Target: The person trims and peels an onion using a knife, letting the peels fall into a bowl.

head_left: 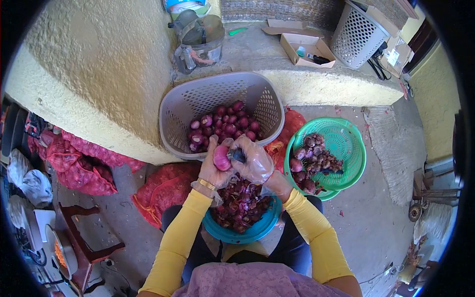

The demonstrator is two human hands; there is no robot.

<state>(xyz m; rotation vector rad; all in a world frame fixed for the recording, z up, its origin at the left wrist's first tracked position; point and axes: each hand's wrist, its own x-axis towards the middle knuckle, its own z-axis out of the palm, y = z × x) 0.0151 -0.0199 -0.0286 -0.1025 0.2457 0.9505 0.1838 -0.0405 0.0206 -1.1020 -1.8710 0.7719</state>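
My left hand [215, 167], in a clear plastic glove, is closed around a peeled purple onion [222, 157]. Close against the onion, my gloved right hand [254, 161] grips a small dark tool [237, 156]; its blade or tip cannot be made out. Below both hands, a blue basin [269, 220] between my knees holds onions and loose skins [240, 203]. Just beyond them stands a grey perforated basket [173, 106] with many smooth, shiny purple onions [230, 121] in it.
To the right, a green colander [354, 163] holds unpeeled onions [311, 158]. Red mesh sacks [166, 190] lie left of the basin and behind the colander. A low ledge [316, 81] carries a cardboard box [307, 49] and a white basket [358, 37]. A wooden stool [84, 237] stands at left.
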